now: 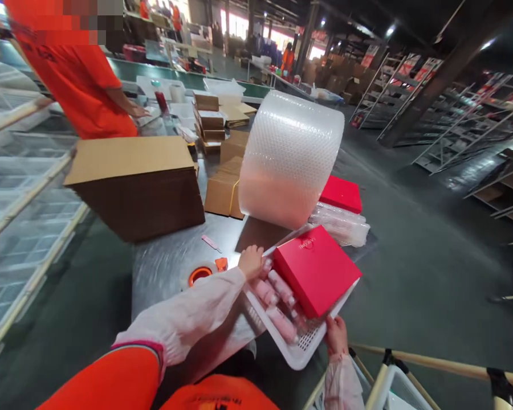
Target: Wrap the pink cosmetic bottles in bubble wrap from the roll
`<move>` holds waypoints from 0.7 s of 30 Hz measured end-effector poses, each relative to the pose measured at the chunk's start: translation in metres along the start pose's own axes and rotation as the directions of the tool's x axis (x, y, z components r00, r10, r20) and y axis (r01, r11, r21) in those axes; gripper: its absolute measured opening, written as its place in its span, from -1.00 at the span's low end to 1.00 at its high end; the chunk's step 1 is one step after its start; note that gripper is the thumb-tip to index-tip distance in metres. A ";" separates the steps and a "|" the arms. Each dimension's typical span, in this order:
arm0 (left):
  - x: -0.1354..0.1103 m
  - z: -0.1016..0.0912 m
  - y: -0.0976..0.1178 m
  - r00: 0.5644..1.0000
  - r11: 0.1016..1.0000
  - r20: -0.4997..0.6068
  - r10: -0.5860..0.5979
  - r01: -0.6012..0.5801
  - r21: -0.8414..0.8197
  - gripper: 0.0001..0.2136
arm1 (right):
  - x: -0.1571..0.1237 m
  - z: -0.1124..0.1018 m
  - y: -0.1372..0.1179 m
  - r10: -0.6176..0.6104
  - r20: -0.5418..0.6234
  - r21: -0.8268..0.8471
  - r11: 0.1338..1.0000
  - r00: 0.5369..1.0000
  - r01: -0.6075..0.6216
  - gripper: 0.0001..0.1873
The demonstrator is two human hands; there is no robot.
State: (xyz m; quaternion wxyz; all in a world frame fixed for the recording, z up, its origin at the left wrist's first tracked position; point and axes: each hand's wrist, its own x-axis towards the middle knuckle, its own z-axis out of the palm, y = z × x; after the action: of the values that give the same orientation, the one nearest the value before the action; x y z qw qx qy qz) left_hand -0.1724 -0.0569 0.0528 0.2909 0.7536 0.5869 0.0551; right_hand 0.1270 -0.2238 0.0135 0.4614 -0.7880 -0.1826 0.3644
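Note:
A white plastic basket (298,360) is held at a tilt over the near right corner of the table. My left hand (251,262) grips its left side near the far end. My right hand (337,336) is closed on the rim at the right. Inside lie a red gift box (318,267) and several pink bottles (282,324), some in clear wrap. The fingertips of both hands are partly hidden by the rim. Left of my left hand are a roll of tape (200,275) and a small orange object (221,263).
A large bubble wrap roll (293,159) stands beyond the basket, with another red box (342,194) and a wrapped bundle (340,222) beside it. A cardboard stack (137,193) and a pink cutter (211,244) are left. A co-worker (81,85) stands behind. Cart rails (431,360) are at lower right.

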 end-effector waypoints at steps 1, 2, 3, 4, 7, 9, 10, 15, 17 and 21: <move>-0.008 0.001 0.006 0.993 0.993 0.005 0.116 -0.116 0.033 -0.60 | 0.003 -0.002 -0.001 -0.022 -0.017 -0.043 0.999 1.000 0.022 -0.50; -0.016 0.004 0.012 0.965 0.962 0.037 0.261 -0.263 0.070 -0.56 | 0.003 -0.005 -0.001 -0.055 -0.051 -0.103 0.993 0.997 0.050 -0.46; -0.024 0.009 0.017 0.912 0.907 0.093 0.399 -0.408 0.105 -0.50 | 0.001 -0.007 -0.002 -0.119 -0.105 -0.180 0.979 0.987 0.099 -0.42; -0.031 0.016 0.023 0.855 0.847 0.159 0.494 -0.515 0.136 -0.42 | -0.003 -0.008 -0.003 -0.235 -0.166 -0.273 0.944 0.958 0.184 -0.38; -0.043 0.038 0.033 0.838 0.826 0.270 0.473 -0.529 0.195 -0.31 | -0.027 0.002 -0.004 -0.651 -0.184 -0.515 0.702 0.736 0.492 -0.42; -0.044 0.043 0.029 0.870 0.880 0.282 0.404 -0.454 0.141 -0.38 | -0.047 0.019 -0.004 -0.810 0.012 -0.574 0.474 0.586 0.667 -0.57; -0.044 0.040 0.024 0.878 0.900 0.261 0.400 -0.431 0.071 -0.42 | -0.056 0.029 -0.004 -0.841 0.147 -0.585 0.350 0.520 0.731 -0.62; -0.025 -0.016 -0.032 0.958 0.913 -0.215 0.192 -0.255 -0.318 -0.54 | -0.077 0.079 -0.010 -0.689 0.608 -0.652 -0.149 0.395 0.744 -0.53; 0.000 -0.041 -0.062 0.937 0.916 -0.348 -0.017 -0.125 -0.382 -0.56 | -0.072 0.093 -0.016 -0.611 0.660 -0.681 -0.241 0.437 0.692 -0.50; 0.062 -0.069 -0.120 0.857 0.861 -0.355 -0.373 0.176 -0.478 -0.60 | -0.060 0.106 -0.025 -0.506 0.733 -0.656 -0.348 0.455 0.670 -0.50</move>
State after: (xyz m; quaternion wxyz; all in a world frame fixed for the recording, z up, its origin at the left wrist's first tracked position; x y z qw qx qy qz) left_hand -0.2851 0.0429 0.0335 0.3155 0.5450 0.7138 0.3065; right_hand 0.0096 -0.1853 0.0265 -0.0632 -0.6231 -0.7734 -0.0978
